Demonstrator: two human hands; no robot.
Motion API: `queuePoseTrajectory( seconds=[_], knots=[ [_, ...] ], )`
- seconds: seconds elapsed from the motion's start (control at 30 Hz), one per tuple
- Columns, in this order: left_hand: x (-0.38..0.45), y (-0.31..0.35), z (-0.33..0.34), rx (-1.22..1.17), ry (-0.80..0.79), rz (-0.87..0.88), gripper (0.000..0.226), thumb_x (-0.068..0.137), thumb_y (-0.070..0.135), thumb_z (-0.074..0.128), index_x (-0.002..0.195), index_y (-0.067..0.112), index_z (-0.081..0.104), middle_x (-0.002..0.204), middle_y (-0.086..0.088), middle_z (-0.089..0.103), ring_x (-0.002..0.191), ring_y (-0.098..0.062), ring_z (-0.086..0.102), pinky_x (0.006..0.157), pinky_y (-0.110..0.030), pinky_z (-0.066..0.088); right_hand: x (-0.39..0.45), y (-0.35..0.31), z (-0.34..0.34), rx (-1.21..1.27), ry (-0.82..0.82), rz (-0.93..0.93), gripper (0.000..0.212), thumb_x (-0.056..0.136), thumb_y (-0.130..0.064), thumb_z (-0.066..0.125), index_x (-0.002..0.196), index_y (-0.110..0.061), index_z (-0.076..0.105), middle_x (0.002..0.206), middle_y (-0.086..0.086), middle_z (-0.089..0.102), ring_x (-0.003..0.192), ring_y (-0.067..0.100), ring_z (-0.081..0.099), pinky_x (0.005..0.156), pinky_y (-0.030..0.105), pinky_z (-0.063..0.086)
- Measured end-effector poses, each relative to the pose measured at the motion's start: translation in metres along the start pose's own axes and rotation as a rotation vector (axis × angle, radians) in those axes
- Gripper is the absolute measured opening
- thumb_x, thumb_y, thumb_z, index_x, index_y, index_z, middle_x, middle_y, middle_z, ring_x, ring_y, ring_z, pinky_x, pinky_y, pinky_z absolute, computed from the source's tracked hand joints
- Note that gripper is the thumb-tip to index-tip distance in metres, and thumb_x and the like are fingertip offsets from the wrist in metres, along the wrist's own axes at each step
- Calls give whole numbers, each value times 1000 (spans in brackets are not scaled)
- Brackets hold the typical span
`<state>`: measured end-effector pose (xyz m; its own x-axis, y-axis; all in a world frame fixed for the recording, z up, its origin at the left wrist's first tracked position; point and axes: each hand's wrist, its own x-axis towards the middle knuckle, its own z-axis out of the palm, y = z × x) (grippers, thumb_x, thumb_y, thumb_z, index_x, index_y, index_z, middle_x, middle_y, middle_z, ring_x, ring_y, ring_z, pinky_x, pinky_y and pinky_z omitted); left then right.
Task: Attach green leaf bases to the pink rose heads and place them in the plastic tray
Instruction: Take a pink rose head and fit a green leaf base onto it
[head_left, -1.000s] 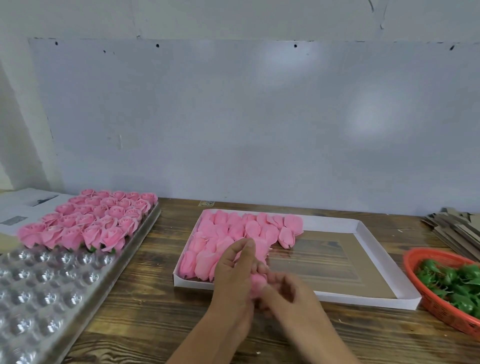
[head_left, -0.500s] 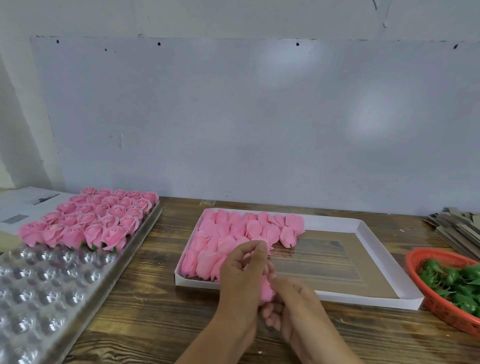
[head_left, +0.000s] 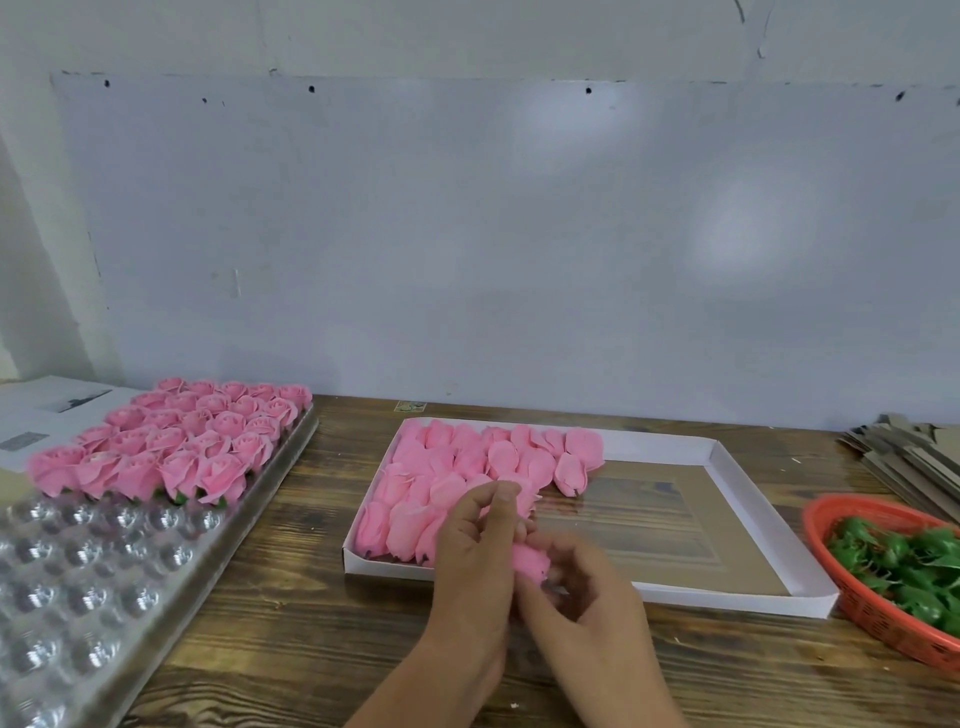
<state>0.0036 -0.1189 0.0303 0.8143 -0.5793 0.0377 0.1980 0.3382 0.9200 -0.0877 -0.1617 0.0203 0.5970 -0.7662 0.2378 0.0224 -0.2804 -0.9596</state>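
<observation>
Both hands have dropped slightly toward the table's near edge: the left hand (head_left: 475, 551) and right hand (head_left: 576, 592) pinch one pink rose head (head_left: 529, 558) between them, over the white box (head_left: 769, 597). No green base shows on it, so fitting probably comes before the plastic tray (head_left: 104, 597).

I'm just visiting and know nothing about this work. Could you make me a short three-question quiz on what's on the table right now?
1. True or false: the green leaf bases lie in an orange basket.
2. Where do the finished roses stand? A) white cardboard box B) clear plastic tray C) bare table
3. Fill in: the left hand and right hand hold one pink ____ between them.

Key: 1 true; 2 B, the clear plastic tray on the left; 3 rose head, held in front of the white cardboard box.
</observation>
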Motion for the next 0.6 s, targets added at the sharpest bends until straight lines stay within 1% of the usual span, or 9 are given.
queuePoseTrajectory(
  seconds=[0.07,0.13,0.23,0.27,0.33,0.37,0.43,0.5,0.6],
  knots=[
    [-1,-2,-2,186,-38,118,26,100,24,57,81,35,71,76,7,67,73,-7,65,69,-21,54,5,-3,-2,181,-6,118,16,85,-3,71,95,-16,73,80,12,74,70,25,69,69,35,61],
    [-1,-4,-6,426,-86,259,24,100,30,53,82,35,68,82,8,68,76,-4,63,68,-20,52,10,-7,-5,347,-29,242,7,91,-5,65,92,-3,72,72,15,73,61,21,68,58,29,60],
    [0,-7,-8,642,-63,372,33,100,36,46,70,30,58,73,4,63,68,-5,58,64,-20,46,11,-9,-7,365,-45,279,14,93,-10,63,90,1,71,66,16,70,53,18,64,50,24,55],
    [1,-7,-8,638,-43,362,38,101,34,45,65,30,55,66,5,60,62,-4,54,61,-20,44,10,-9,-7,354,-54,261,15,93,-11,63,90,2,70,65,15,69,52,17,63,49,24,54],
    [3,-5,-8,524,-9,247,46,103,30,43,58,28,51,56,7,50,56,-6,46,54,-22,40,10,-11,-5,378,-77,245,18,96,-11,57,90,2,68,62,14,67,51,17,61,46,24,52],
    [5,-4,-8,444,1,164,47,104,30,42,58,26,50,57,7,48,58,-10,45,55,-26,39,9,-11,-5,417,-84,258,20,98,-11,53,91,2,67,61,14,66,50,18,60,45,25,52],
    [7,-3,-10,312,4,11,44,104,33,40,64,20,53,63,0,54,61,-15,49,58,-30,41,9,-12,-7,466,-90,260,18,99,-7,49,96,2,64,63,16,66,50,20,59,43,26,50],
    [7,-3,-11,256,-22,-72,43,105,36,39,74,14,58,67,-5,57,57,-14,49,54,-27,41,9,-11,-10,411,-51,186,12,96,0,54,97,-2,67,61,12,64,49,16,57,42,24,46],
    [5,-1,-7,250,-27,-94,41,105,37,39,81,9,56,72,-13,51,53,-11,43,46,-21,35,8,-8,-14,231,62,6,22,86,1,67,82,-20,74,61,2,64,51,9,53,46,21,42]
  ],
)
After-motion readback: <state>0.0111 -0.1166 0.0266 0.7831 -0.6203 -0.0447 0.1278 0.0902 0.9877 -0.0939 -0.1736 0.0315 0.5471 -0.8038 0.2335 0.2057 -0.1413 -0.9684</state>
